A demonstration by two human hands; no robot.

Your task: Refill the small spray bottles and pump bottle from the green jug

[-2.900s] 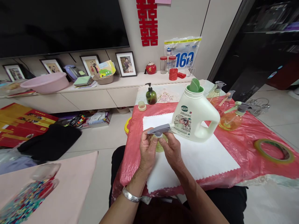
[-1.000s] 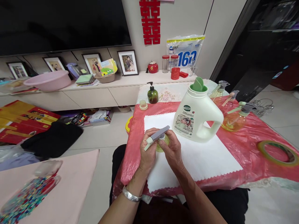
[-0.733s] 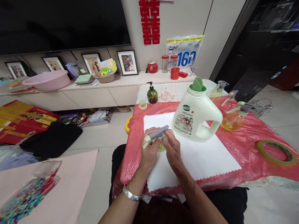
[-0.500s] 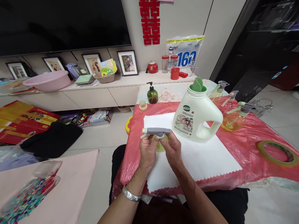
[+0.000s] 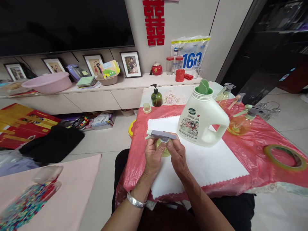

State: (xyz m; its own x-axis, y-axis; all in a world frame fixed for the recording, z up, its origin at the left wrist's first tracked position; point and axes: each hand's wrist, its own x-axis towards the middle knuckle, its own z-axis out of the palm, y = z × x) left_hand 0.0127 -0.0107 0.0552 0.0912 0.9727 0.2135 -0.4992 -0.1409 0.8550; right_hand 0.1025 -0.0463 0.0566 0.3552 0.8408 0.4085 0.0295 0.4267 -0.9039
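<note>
Both my hands are at a spray bottle whose small ribbed body looks yellow-green. My left hand curls round its left side, and my right hand closes on its right side. My thumbs press at the collar under the grey trigger spray head, whose pale nozzle points left. Much of the bottle is hidden by my fingers. It is held above a white cloth with a scalloped edge. Just to the right stands a large pale-green detergent jug with a green spout in its neck.
Several spray bottles stand at the table's right, with a tape roll nearer. A green pump bottle and a cap sit at the back left. Red plastic sheeting covers the table. A pink surface lies to the left.
The spray head has turned slightly, its nozzle end now a little higher and its right end a little lower. Both hands keep their grip on the bottle.
</note>
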